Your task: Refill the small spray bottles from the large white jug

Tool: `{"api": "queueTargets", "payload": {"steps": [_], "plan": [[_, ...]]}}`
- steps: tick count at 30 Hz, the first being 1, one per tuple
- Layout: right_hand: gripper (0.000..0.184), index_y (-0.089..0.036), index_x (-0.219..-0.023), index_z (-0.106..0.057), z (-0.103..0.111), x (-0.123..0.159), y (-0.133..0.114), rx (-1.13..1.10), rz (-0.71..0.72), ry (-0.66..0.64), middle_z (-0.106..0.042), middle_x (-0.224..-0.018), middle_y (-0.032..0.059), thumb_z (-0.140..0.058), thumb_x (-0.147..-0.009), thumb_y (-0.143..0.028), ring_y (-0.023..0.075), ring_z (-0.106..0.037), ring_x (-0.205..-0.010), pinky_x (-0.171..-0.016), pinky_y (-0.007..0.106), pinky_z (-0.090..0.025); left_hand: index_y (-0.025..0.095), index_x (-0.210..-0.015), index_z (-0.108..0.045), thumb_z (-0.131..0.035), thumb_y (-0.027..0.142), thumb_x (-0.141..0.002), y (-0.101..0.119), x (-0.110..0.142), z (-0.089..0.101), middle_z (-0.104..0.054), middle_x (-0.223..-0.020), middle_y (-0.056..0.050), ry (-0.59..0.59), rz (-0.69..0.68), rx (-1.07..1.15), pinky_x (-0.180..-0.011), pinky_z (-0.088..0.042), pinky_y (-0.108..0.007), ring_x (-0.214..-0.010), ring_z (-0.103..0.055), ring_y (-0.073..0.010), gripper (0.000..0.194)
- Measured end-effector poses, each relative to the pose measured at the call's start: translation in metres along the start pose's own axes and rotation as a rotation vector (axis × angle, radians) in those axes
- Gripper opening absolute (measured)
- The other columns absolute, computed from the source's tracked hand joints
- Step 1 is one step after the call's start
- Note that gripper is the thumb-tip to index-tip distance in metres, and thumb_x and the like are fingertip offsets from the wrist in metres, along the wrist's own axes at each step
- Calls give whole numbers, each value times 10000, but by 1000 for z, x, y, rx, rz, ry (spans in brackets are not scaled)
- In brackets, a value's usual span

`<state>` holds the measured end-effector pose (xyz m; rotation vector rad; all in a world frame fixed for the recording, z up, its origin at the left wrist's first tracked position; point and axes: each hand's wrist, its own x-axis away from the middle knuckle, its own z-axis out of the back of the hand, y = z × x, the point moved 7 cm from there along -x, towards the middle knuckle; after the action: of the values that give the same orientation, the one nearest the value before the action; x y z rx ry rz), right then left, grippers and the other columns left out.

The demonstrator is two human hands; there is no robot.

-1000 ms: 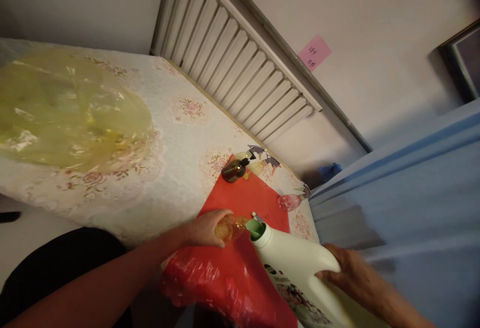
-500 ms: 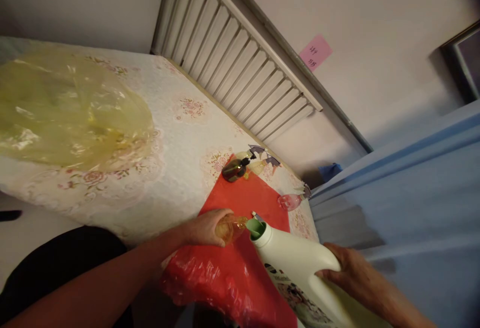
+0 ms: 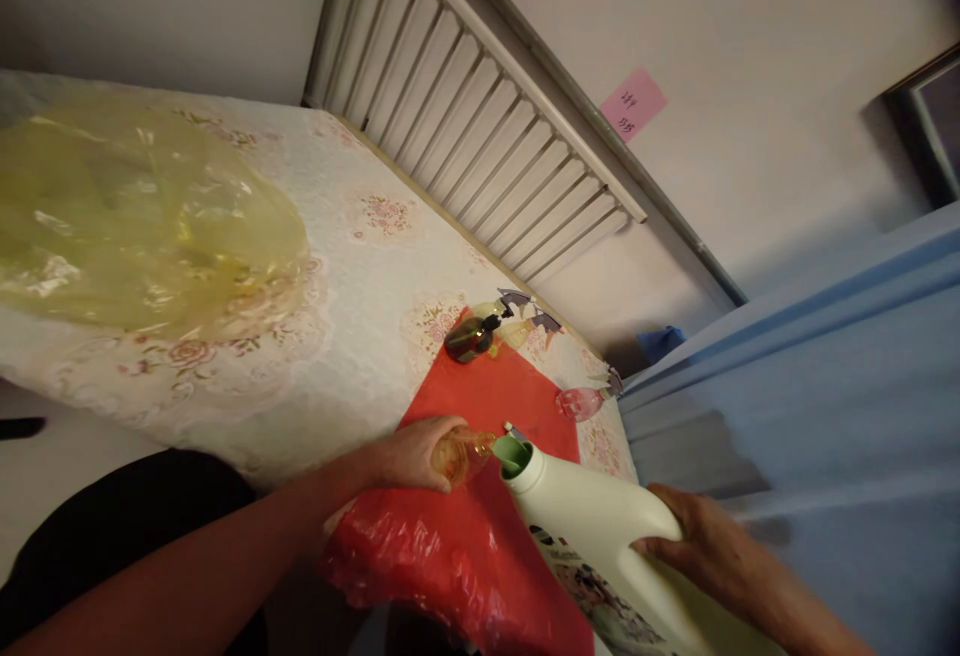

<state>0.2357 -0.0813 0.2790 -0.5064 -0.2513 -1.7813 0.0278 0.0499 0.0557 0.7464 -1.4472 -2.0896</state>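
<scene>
The left hand [image 3: 422,453] was curled round the small bottle [image 3: 459,457], fingers and thumb closed on its sides. The bottle was clear and amber-tinted, tapering to a narrow neck that pointed away from the palm, toward the large jug [image 3: 600,536]. The right hand [image 3: 694,536] gripped the jug at its handle — thumb on the near side, the other fingers partly lost behind it. The jug was pale cream with a wide mouth and a green spout inside, and its label bore dark marks and a floral picture. It lay tilted, its spout right at the bottle's neck.

Both were above the red plastic sheet [image 3: 487,386] on the desk [image 3: 352,316], which had a flowered cover. Beyond the left hand were the dark bottle [image 3: 471,338] and, farther toward the right hand's side, the pink bottle [image 3: 580,403].

The jug's base ran out of view at the bottom, and the smaller label print was unreadable. The palm hid the small bottle's bottom — whether liquid was passing between the two could not be told.
</scene>
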Motion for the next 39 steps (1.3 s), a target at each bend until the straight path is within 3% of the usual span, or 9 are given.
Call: {"api": "queueTargets", "payload": {"steps": [12, 39], "plan": [[249, -195, -883, -629, 0, -1, 3, 19, -19, -2, -735, -867, 40, -604, -772, -417, 222, -668, -778, -647, 262, -483, 221, -1327, -438, -786, 299, -545, -5, 0, -3, -575, -1301, -83, 14, -27, 40, -991, -446, -371, -1180, -546, -313, 860], [223, -191, -883, -636, 3, -1, 4, 40, -11, 15, -734, -853, 29, -618, -777, -387, 208, -664, -763, -627, 245, -473, 205, -1340, -423, -780, 289, -552, -6, -1, -3, -546, -1342, -87, 3, -29, 7, -1042, -407, -372, -1231, -511, -310, 869]]}}
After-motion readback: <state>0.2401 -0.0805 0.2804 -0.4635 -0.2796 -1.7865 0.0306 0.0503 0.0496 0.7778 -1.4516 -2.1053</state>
